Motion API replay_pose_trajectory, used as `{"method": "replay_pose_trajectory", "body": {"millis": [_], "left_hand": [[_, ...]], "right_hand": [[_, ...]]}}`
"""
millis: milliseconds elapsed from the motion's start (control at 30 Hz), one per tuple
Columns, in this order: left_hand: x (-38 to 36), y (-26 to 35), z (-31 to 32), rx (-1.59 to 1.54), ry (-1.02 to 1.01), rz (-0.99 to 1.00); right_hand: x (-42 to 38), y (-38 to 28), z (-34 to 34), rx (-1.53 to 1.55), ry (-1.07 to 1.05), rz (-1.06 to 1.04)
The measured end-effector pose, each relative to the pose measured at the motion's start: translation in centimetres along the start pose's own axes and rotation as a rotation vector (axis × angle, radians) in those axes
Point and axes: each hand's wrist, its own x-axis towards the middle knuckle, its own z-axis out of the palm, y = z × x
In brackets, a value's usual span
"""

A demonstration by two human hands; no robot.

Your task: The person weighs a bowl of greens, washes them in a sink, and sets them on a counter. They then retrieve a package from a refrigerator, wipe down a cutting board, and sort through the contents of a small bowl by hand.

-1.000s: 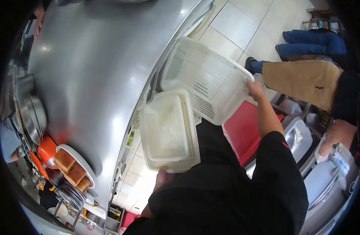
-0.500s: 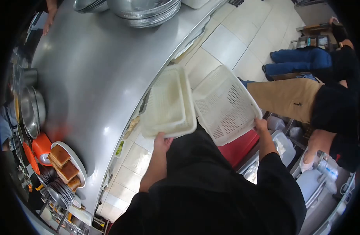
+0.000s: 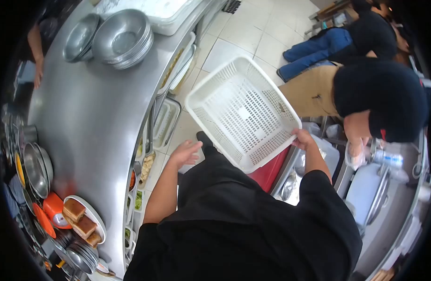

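My right hand grips the near right rim of a white perforated plastic basket, its fingers closed over the edge. The basket hangs tilted in front of me over the tiled floor, with its inside facing up and no contents showing. To the left of it, my left hand is empty, fingers stretched out and apart, close to the counter's edge. Past those fingers, a pale rectangular tub sits low beside the steel counter.
Steel bowls are stacked at the counter's far end. Thick toast pieces lie on a white oval dish at the left. Co-workers stand at the right, one in tan trousers near the basket. Another person's hand rests at the counter's far side.
My left hand has let go of the pale container it held and opened. The basket in my right hand has swung left and up, its inside now turned toward me.
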Motion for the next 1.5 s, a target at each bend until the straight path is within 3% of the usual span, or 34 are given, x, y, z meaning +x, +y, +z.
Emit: {"method": "replay_pose_trajectory", "body": {"millis": [167, 267, 300, 333, 400, 500, 567, 667, 767, 900, 967, 1067, 1167, 1267, 1500], "left_hand": [[-7.3, 3.1, 7.6, 0.291, -0.112, 0.204], [-10.7, 2.1, 8.9, 0.157, -0.119, 0.442], [-11.9, 1.9, 7.9, 0.084, -0.120, 0.542], [-12.0, 1.4, 6.8, 0.179, 0.022, 0.704], [-19.8, 3.6, 5.8, 0.254, 0.174, 0.821], [-30.5, 3.3, 4.1, 0.273, 0.343, 0.898], [-36.1, 1.7, 3.4, 0.192, 0.382, 0.945], [-41.9, -2.8, 1.5, 0.031, 0.422, 0.993], [-44.6, -7.0, -0.9, -0.040, 0.546, 1.001], [-45.7, -9.5, -5.4, -0.087, 0.705, 1.031], [-45.6, -9.4, -7.7, -0.152, 0.759, 1.022], [-46.9, -6.1, -10.4, -0.372, 0.830, 0.932], [-46.0, -3.4, -15.2, -0.374, 0.902, 1.103], [-46.1, -0.6, -20.1, -0.605, 0.788, 1.187], [-45.8, 6.3, -26.9, -0.721, 0.883, 1.349]], "right_hand": [[-6.1, 3.6, -0.5, 0.330, -0.281, -0.152], [-10.3, 6.0, 1.9, 0.454, -0.278, -0.265], [-10.3, 6.9, 2.1, 0.426, -0.292, -0.305], [-11.3, 7.4, 2.6, 0.426, -0.323, -0.347], [-15.7, 6.3, 6.0, 0.338, -0.296, -0.545], [-23.0, 4.8, 9.0, 0.051, -0.040, -0.834], [-29.1, 3.3, 11.5, -0.045, -0.013, -1.100], [-34.6, 1.7, 16.3, -0.066, -0.154, -1.275], [-37.2, 0.2, 20.6, -0.090, -0.356, -1.135], [-38.2, -2.5, 26.8, -0.136, -0.524, -1.191], [-38.6, -5.0, 29.9, -0.179, -0.596, -1.110], [-37.6, -8.8, 35.8, -0.234, -0.690, -1.078], [-36.8, -12.8, 42.5, -0.216, -0.711, -1.091], [-35.8, -16.6, 48.5, -0.128, -0.761, -1.080], [-36.3, -25.4, 58.7, -0.136, -0.798, -0.946]]}}
